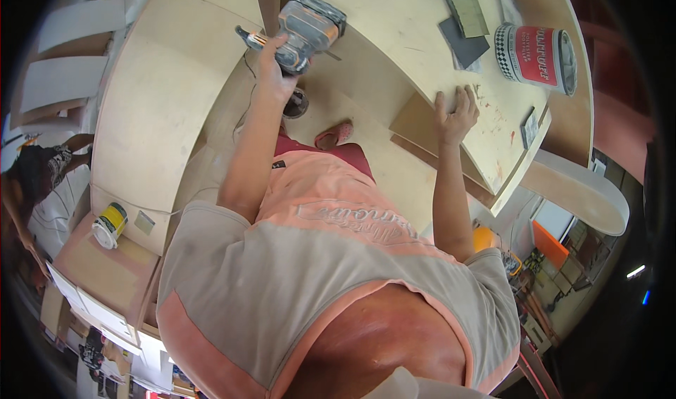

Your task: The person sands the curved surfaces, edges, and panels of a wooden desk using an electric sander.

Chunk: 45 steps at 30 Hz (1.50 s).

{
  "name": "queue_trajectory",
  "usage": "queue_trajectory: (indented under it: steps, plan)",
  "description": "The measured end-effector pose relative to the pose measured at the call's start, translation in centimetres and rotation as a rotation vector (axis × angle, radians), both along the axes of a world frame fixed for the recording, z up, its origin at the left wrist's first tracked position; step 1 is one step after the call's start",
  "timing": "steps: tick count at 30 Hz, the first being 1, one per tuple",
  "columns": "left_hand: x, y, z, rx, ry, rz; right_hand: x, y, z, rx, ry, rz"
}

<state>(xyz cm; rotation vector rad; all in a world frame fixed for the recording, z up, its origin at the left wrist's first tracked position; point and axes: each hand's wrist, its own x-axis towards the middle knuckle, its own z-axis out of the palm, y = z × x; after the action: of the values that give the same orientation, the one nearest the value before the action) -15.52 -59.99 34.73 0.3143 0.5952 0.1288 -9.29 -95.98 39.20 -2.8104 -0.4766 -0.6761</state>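
Observation:
My left hand is wrapped round the body of a grey and black power sander with orange accents. The sander is raised beside the curved front edge of a pale wooden worktop, and its flat pad faces away from me. Whether the pad touches the wood I cannot tell. My right hand lies on the worktop near its edge, fingers apart and holding nothing. Beyond it are a green-grey sanding sheet, a dark sheet and a red and white tin. A small dark flat piece lies nearer the corner.
A thin cord hangs below the sander. To the left stands a long pale curved panel, with a yellow and white tub on its side. Another person is at the far left. An orange board stands at right.

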Motion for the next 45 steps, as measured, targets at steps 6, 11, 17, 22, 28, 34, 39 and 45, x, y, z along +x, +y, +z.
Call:
queue_trajectory:
  steps: [6,11,17,22,28,34,39,45]
  plan:
    - [-1.6,-7.9,-0.3,0.181,0.113,0.163,-5.7,1.8,-1.1,0.336,0.272,0.429]
    - [-2.5,-14.1,3.2,0.335,0.196,0.108,-8.6,5.9,-0.8,1.187,1.527,0.192]
    - [-4.7,-15.3,2.0,0.391,0.115,-0.108,-7.5,10.1,2.2,1.573,1.668,0.101]
    - [-3.3,-8.9,2.6,0.308,0.136,-0.302,-6.7,15.6,0.7,1.56,1.36,-0.138]
    - [-0.3,0.7,2.7,0.199,0.062,-0.524,-6.2,23.5,2.1,1.545,1.246,-0.065]
    - [0.3,3.5,4.7,0.032,0.036,-0.783,-8.9,29.6,-0.2,1.51,0.627,-0.256]
    - [0.4,3.8,3.6,0.036,0.095,-0.973,-8.7,30.7,-0.8,1.79,0.358,-0.455]
    - [-0.8,5.9,8.0,0.468,-0.231,-1.49,-10.5,23.6,-0.1,1.976,0.057,-0.626]
